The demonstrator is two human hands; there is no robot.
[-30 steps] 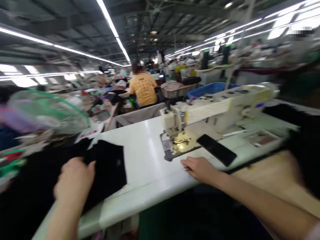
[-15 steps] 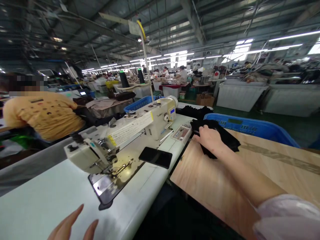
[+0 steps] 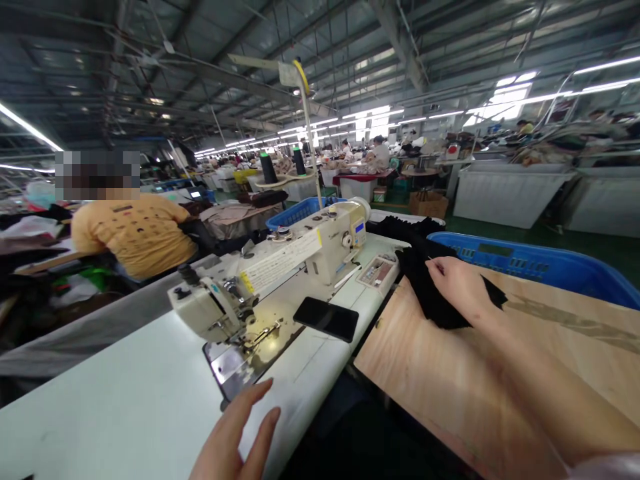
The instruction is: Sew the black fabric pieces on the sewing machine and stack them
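My right hand [image 3: 460, 288] reaches to the black fabric [image 3: 425, 297] piled on a wooden board, thumb and fingers pinched together on it. Part of the cloth lies hidden beneath the hand and wrist. Empty, with finger and thumb apart, my left hand [image 3: 235, 433] hovers over the front of the white sewing table [image 3: 125, 387]. Just beyond it are the needle plate and presser foot of a sewing machine [image 3: 280, 267]. A black phone [image 3: 326, 319] rests on the table between the two hands.
A blue plastic basket [image 3: 540, 250] stands behind the wooden board [image 3: 425, 380]. Beside the machine head sits a small parts tray [image 3: 379, 272]. Thread cones [image 3: 268, 168] stand on a rack behind. A person in a yellow shirt [image 3: 133, 233] sits at the left.
The view has swung left, so things sit further right. My left hand has come further in, nearer the needle plate. My right fingers have drawn the black fabric slightly towards me.
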